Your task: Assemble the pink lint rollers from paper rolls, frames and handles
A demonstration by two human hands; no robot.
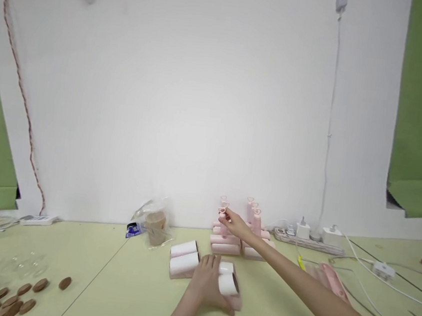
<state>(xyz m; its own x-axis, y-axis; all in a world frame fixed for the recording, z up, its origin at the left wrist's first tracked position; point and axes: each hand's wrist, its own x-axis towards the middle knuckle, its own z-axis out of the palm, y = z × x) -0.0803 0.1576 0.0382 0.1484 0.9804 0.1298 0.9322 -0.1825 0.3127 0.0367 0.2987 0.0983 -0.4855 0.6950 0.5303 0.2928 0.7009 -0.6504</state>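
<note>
The right hand [234,224] pinches the upper part of a slim pink bottle [223,229], its thumb and fingertips closed near the heart-shaped loop on top. That bottle stands upright at the left front of the pink cylinders [225,249], smooth, rounded lengths lying on their sides in two blocks. More heart-topped bottles [256,224], slightly translucent, rise from the right half of these cylinders.

In front and to the left of the pink cylinders, the left hand [206,280] lies over the middle of some white cylinders [183,264], glossy tubes with dark round ends and pinkish undersides; whether it grips them cannot be told.

Left of the pink cylinders, a crinkled clear plastic bag [165,233] wraps a matte tan cup [155,227]. Far to their left lie flat brown discs [10,301], oval to the eye, and shiny transparent pieces [10,270]. Just right of the pink cylinders runs a narrow power strip [315,244] with boxy white plugs. Beneath everything spreads a smooth, pale yellow-green tabletop [115,278].
</note>
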